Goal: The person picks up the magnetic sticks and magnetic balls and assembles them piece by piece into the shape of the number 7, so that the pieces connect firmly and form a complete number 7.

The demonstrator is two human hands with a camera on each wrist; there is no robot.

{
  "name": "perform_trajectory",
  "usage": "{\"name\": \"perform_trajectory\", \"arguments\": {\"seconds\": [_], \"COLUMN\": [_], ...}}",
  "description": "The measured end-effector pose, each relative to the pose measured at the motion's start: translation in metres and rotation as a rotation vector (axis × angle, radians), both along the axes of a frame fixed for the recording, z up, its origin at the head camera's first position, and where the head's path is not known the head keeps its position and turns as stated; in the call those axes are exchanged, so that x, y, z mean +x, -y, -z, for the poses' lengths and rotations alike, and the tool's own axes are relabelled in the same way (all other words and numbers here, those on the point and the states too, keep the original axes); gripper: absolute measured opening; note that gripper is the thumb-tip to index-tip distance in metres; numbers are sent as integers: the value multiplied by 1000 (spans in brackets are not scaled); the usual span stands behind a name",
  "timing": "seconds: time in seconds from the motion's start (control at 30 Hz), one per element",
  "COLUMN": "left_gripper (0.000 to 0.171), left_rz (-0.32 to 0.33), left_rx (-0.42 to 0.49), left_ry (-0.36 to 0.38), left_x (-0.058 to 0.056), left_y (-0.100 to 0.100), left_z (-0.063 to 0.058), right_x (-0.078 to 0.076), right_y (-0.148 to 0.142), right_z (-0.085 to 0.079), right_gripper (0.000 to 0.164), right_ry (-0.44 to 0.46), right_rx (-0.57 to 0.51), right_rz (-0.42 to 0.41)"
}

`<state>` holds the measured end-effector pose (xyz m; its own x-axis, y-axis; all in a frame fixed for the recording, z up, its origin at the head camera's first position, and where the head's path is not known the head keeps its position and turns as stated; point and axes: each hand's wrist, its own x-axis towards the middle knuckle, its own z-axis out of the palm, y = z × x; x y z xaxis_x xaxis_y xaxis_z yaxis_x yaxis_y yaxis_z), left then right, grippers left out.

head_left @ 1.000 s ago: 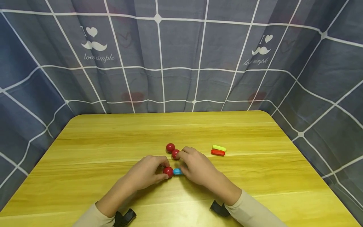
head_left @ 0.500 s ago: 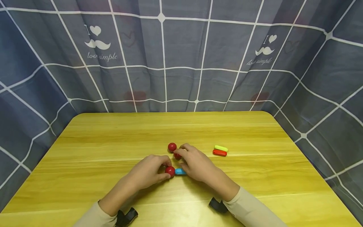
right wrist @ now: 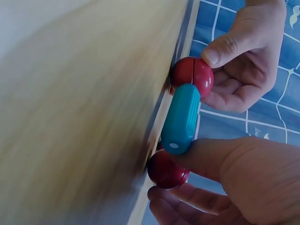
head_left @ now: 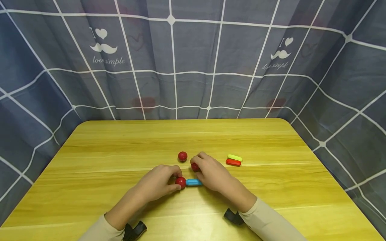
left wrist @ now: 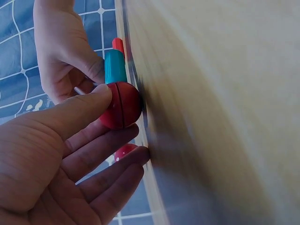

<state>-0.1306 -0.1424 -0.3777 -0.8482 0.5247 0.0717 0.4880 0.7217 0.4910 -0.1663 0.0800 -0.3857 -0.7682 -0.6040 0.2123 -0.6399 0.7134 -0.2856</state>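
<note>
My left hand point(head_left: 159, 182) pinches a glossy red ball point(head_left: 181, 182) low on the tabletop; a seam runs round this ball point(left wrist: 123, 105) in the left wrist view. A short blue ridged rod point(head_left: 193, 182) lies end-on against its right side. Just beyond the rod, my right hand point(head_left: 213, 172) grips a second red ball point(head_left: 194, 167) between thumb and fingers. That ball point(right wrist: 167, 169) is close beside the rod's near end point(right wrist: 174, 144) in the right wrist view. Farther back, a third red ball point(head_left: 182, 156) stands alone on the wood.
A yellow-green rod point(head_left: 235, 157) and a red rod point(head_left: 233, 162) lie side by side to the right of my right hand. The wood-grain table point(head_left: 120, 144) ends at a grey checked curtain point(head_left: 193, 90) behind and at both sides.
My right hand has taken hold of the second red ball and drawn it right, away from the third. More of the blue rod shows. The left hand keeps its grip.
</note>
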Motion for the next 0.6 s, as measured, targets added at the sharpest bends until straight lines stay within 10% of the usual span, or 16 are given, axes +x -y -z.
{"name": "perform_trajectory", "arguments": {"seconds": [0.6], "left_gripper": [20], "left_rz": [-11], "left_rx": [-8], "left_ry": [-5], "left_x": [0], "left_y": [0], "left_z": [1], "right_x": [11], "right_y": [-23], "right_z": [-2], "right_gripper": [28], "right_ry": [52], "right_rx": [5], "right_rz": [12]}}
